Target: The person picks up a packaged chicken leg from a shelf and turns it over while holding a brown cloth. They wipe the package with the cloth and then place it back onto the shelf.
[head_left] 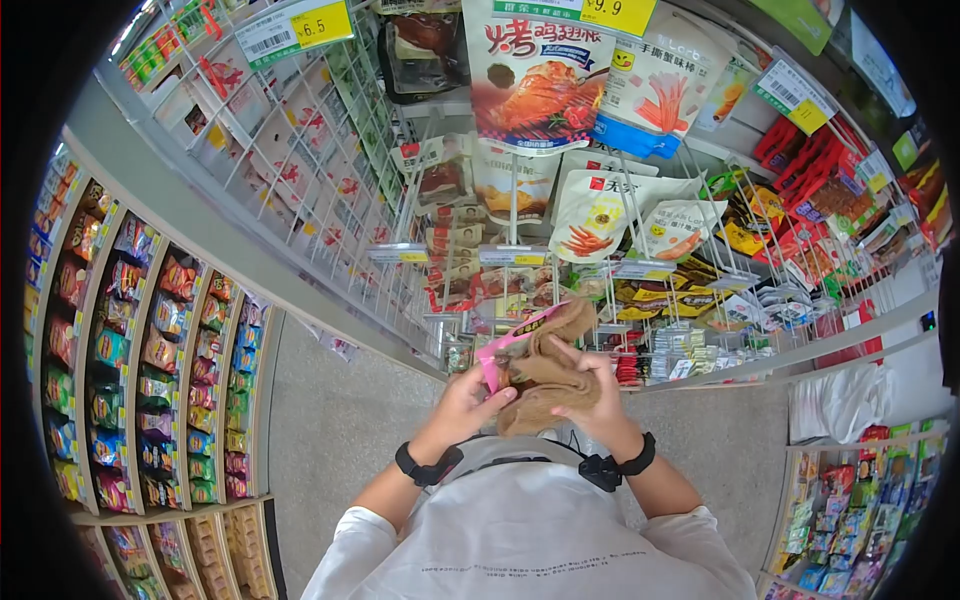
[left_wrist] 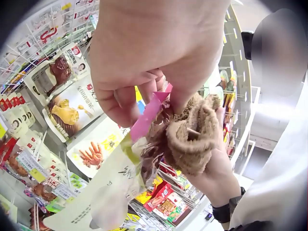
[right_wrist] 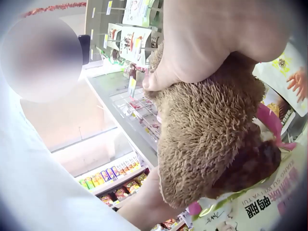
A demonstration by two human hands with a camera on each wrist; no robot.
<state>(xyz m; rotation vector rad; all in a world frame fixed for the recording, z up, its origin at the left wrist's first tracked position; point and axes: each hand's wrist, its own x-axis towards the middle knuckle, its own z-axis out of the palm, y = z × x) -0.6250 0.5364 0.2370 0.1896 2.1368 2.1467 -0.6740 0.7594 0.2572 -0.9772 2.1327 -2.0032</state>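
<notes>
In front of the chest, my left hand [head_left: 462,408] pinches the pink top edge of a packaged duck leg [left_wrist: 113,187]. The pouch is white and pink, with a clear part showing dark meat. My right hand [head_left: 603,400] grips a bunched brown fluffy cloth [head_left: 550,390], the thumb lying on top of it. In the right wrist view the cloth [right_wrist: 207,134] overlaps the upper part of the duck leg pouch [right_wrist: 262,207], and some of the right fingers are hidden behind the pile. Folds of the cloth [left_wrist: 192,139] lie close beside the left fingertips in the left wrist view.
Ahead stands a wire-rack display with hanging food pouches [head_left: 540,90], price tags [head_left: 295,35] and jutting hooks. Chip shelves [head_left: 160,340] line the left side, and small packets [head_left: 850,510] fill a rack at right. White plastic bags [head_left: 840,400] hang at the right.
</notes>
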